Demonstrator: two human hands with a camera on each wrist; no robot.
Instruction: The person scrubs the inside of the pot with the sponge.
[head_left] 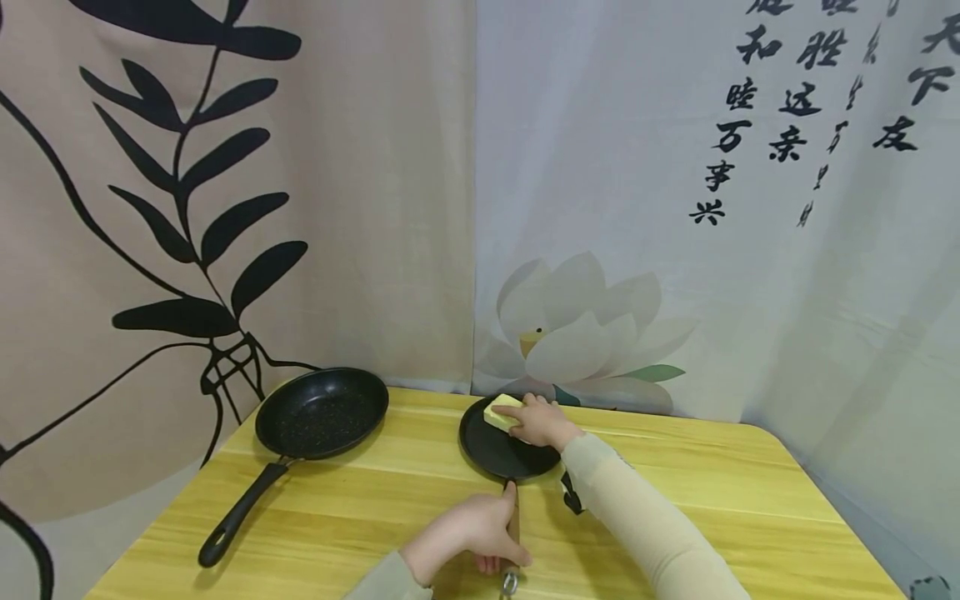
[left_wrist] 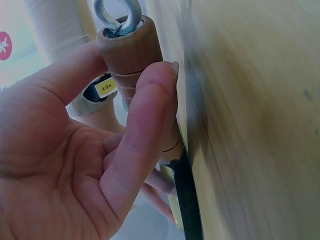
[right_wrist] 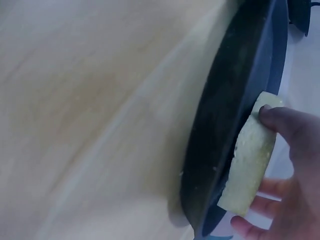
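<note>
A yellow wooden table (head_left: pixel 675 492) is filling the lower part of the head view, standing against printed fabric backdrops: a beige one with black leaves (head_left: pixel 225 208) on the left and a pale one with a lotus flower and calligraphy (head_left: pixel 675 208) on the right.

A black frying pan with a black handle (head_left: pixel 318 417) is lying on the table's left side, well apart from both hands.

A flat black griddle pan (head_left: pixel 495 454) is sitting near the middle of the table, its wooden handle (left_wrist: pixel 132 65) pointing toward the person. The handle is ending in a metal eye ring (left_wrist: pixel 112 17).

The left hand (head_left: pixel 472 533) is gripping that wooden handle, fingers curling round it and the thumb lying along it; the left wrist view is showing the thumb (left_wrist: pixel 145 130) pressing against the wood, close to the table edge.

The right hand (head_left: pixel 540 423), in a beige sleeve (head_left: pixel 645 525), is reaching over the far part of the griddle pan and holding a yellow sponge (head_left: pixel 501 412). In the right wrist view the fingers (right_wrist: pixel 285 125) are pinching the sponge (right_wrist: pixel 250 160) and pressing it against the pan's dark surface (right_wrist: pixel 235 110) near its rim. The sponge is lying directly under the right hand and well forward of the left hand.
</note>
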